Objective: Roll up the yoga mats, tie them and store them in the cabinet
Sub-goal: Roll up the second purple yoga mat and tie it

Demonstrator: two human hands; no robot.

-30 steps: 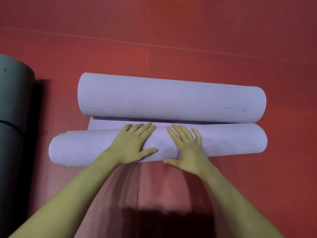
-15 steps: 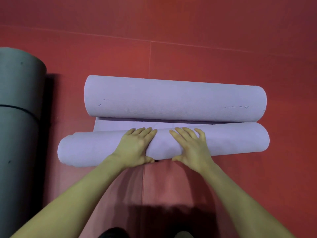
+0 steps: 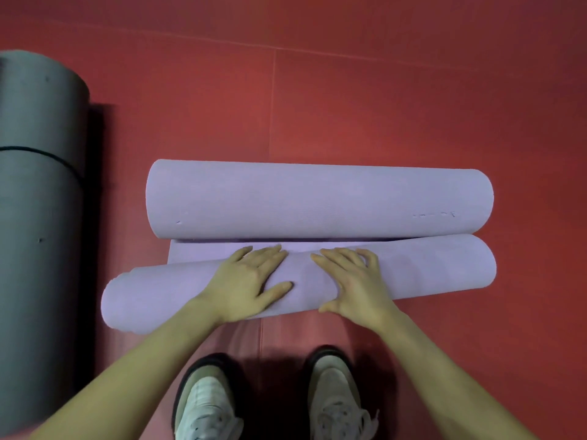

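Left hand [image 3: 246,282] and right hand [image 3: 352,282] are pressed flat, fingers straight, clamping nothing, on the lilac yoga mat's near roll [image 3: 428,268], so winding stays tight toward the far roll [image 3: 317,198].

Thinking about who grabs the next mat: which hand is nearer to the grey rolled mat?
Left. The left hand presses the purple roll on the side toward the grey rolled mat; the right hand lies farther away.

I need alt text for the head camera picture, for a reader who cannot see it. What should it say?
Two hands, the left hand and right hand, press flat on the near roll of a purple yoga mat on a red floor, with a second purple roll just beyond. A rolled grey mat lies at the left, and two shoes show below.
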